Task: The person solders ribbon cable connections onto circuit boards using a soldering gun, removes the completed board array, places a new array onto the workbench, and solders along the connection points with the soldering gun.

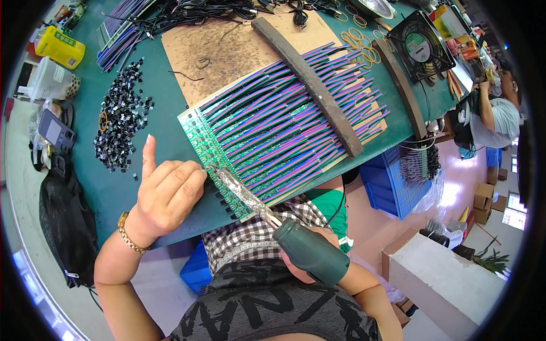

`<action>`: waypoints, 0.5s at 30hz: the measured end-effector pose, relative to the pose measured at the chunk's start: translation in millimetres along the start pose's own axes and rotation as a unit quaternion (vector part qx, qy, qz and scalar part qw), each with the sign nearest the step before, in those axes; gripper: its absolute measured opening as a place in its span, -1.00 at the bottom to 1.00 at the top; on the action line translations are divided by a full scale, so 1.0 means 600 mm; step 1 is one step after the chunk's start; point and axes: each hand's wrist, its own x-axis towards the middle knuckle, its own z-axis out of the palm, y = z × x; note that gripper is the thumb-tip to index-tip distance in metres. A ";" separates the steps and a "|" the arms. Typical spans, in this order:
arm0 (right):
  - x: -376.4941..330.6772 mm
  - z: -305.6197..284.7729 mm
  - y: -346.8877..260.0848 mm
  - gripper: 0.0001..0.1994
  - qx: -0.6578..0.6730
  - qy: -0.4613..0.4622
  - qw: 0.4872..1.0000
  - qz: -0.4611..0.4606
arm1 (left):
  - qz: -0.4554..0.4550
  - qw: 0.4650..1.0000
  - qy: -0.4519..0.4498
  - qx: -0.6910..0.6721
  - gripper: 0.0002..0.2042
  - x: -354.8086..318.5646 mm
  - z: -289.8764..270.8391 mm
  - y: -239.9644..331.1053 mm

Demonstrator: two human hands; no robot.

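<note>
A green circuit board panel (190, 126) lies slanted on the table, with rows of black, blue and pink wires (250, 116) running from it to the upper right. My left hand (173, 193) is at the panel's left edge, little finger raised and the other fingers curled closed. Whatever its fingertips hold is hidden. In my right hand (297, 268), mostly covered by the handle, is a soldering iron (311, 253) with a dark green grip and a scorched metal barrel. Its tip reaches the panel edge beside my left fingertips. Small dark parts line that edge.
A rusty metal bar (310, 85) lies across the wires; another bar (401, 88) is farther right. Small black components (120, 116) are heaped at left. Beyond are a brown board (193, 42), rubber bands (361, 48) and a black fan (421, 46). A person (495, 113) sits at far right.
</note>
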 end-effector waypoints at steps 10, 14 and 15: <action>-0.014 0.020 0.014 -0.61 0.138 -0.020 0.990 0.015 | -0.004 1.000 -0.009 -0.010 -0.79 0.002 -0.004 0.000; -0.003 0.002 0.002 -0.59 0.002 -0.014 0.998 -0.068 | -0.007 1.000 -0.012 -0.008 -0.79 0.001 -0.004 0.001; -0.001 0.000 0.003 -0.59 0.003 -0.013 0.998 -0.068 | -0.007 1.000 -0.011 -0.010 -0.79 0.001 -0.003 0.000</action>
